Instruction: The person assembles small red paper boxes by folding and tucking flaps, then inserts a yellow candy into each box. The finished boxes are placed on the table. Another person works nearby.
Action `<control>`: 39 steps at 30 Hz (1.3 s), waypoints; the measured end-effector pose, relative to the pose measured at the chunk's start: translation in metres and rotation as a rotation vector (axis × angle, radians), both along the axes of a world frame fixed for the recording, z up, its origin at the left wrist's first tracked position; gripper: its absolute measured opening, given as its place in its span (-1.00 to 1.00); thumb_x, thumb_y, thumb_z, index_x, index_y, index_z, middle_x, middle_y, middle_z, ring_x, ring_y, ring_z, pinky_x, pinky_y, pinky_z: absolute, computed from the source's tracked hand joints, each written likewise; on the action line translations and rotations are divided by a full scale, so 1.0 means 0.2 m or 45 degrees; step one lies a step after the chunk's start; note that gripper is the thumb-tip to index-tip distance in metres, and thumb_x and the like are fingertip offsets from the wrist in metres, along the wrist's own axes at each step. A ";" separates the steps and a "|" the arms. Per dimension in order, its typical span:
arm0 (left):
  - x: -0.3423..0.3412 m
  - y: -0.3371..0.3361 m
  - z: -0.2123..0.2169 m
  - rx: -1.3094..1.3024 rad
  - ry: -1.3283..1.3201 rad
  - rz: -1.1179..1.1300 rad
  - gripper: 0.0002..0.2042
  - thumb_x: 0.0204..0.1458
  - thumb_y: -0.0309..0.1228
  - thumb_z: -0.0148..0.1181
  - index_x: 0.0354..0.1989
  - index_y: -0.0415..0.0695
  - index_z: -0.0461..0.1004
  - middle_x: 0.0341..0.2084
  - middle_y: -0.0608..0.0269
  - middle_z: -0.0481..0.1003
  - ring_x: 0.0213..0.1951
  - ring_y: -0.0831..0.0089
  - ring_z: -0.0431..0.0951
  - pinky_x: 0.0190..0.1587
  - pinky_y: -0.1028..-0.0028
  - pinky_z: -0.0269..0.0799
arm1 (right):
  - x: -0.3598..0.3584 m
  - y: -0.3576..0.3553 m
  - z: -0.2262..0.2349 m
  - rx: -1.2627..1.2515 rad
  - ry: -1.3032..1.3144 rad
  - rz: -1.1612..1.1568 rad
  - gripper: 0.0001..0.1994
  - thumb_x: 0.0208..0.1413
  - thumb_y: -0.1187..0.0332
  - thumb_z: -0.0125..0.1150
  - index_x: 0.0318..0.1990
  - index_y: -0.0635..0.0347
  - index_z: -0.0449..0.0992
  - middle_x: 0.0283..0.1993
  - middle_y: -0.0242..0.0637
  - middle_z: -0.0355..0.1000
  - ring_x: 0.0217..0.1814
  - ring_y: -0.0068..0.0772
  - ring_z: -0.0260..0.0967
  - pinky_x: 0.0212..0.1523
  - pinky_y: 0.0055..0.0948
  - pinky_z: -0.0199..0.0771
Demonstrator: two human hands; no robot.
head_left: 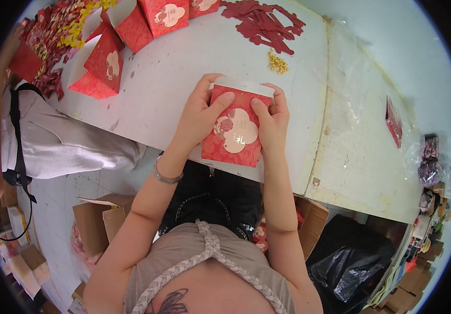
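left hand (203, 107): holding box (236, 128) by left side, thumb on front | right hand (271, 118): holding box by right side, thumb on front | box: red, over table (165, 78)'s near edge | other boxes (101, 70): table's far left | red strips (273, 32), gold bits (277, 62): table's far half

The white worktop (155, 91) is carrying open red boxes (101, 70), flat dark-red strips (267, 27) (lying in a loose heap), small gold pieces (277, 63), and a red-and-yellow pile (71, 35).
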State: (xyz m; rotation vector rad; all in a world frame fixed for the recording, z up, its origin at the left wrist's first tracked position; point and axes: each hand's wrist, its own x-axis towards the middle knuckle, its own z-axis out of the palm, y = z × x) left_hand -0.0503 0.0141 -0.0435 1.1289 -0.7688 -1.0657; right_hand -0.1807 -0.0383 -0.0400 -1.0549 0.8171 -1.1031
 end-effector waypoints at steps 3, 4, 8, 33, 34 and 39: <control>0.02 -0.01 0.02 0.060 0.077 -0.032 -0.78 0.09 -0.56 0.00 -0.08 -0.20 0.32 -0.40 0.23 0.49 -0.37 0.64 0.46 -0.33 0.61 0.41 | 0.00 0.00 -0.01 0.015 -0.030 0.022 -0.79 0.06 0.59 0.05 -0.12 0.24 0.38 -0.30 -0.36 0.44 -0.36 -0.69 0.32 -0.36 -0.67 0.33; 0.03 -0.01 0.02 0.047 0.136 -0.034 -0.81 0.08 -0.56 0.00 -0.11 -0.21 0.35 -0.42 0.24 0.49 -0.38 0.64 0.46 -0.33 0.61 0.40 | 0.00 0.00 -0.02 -0.043 -0.008 0.011 -0.80 0.06 0.59 0.05 -0.14 0.24 0.40 -0.29 -0.37 0.44 -0.36 -0.70 0.31 -0.37 -0.67 0.31; 0.03 -0.02 -0.02 -0.142 -0.219 0.080 -0.90 0.07 -0.56 0.01 -0.25 -0.23 0.41 -0.47 0.31 0.47 -0.42 0.67 0.42 -0.35 0.65 0.36 | -0.01 -0.02 -0.05 -0.186 0.078 0.019 -0.88 0.05 0.61 0.05 -0.27 0.25 0.47 -0.28 -0.38 0.44 -0.38 -0.73 0.25 -0.39 -0.71 0.25; -0.06 -0.02 0.02 -0.474 -0.906 0.215 -0.60 0.03 -0.44 0.13 0.06 -0.27 0.31 0.02 0.08 0.35 -0.03 0.35 0.41 0.03 0.44 0.30 | 0.08 0.03 0.04 -1.332 0.855 -0.278 -0.84 -0.02 0.48 0.16 -0.27 0.33 0.53 -0.28 -0.14 0.47 -0.38 -0.37 0.46 -0.36 -0.47 0.43; -0.05 -0.02 -0.01 -0.487 -0.790 0.269 -0.61 0.03 -0.43 0.13 0.05 -0.27 0.32 0.02 0.08 0.35 -0.03 0.37 0.42 0.01 0.45 0.32 | 0.10 0.03 0.04 -1.433 0.820 -0.183 -0.85 -0.04 0.50 0.15 -0.28 0.32 0.54 -0.25 -0.15 0.47 -0.37 -0.37 0.46 -0.35 -0.45 0.43; 0.22 -0.15 0.03 -0.082 -0.290 0.358 -0.77 0.10 -0.46 0.07 -0.08 -0.25 0.38 -0.10 0.17 0.41 -0.21 0.56 0.44 -0.18 0.56 0.40 | 0.15 -0.27 0.01 -0.770 0.412 0.506 -0.78 -0.06 0.50 0.07 -0.22 0.24 0.55 -0.23 -0.23 0.50 -0.29 -0.40 0.45 -0.22 -0.43 0.42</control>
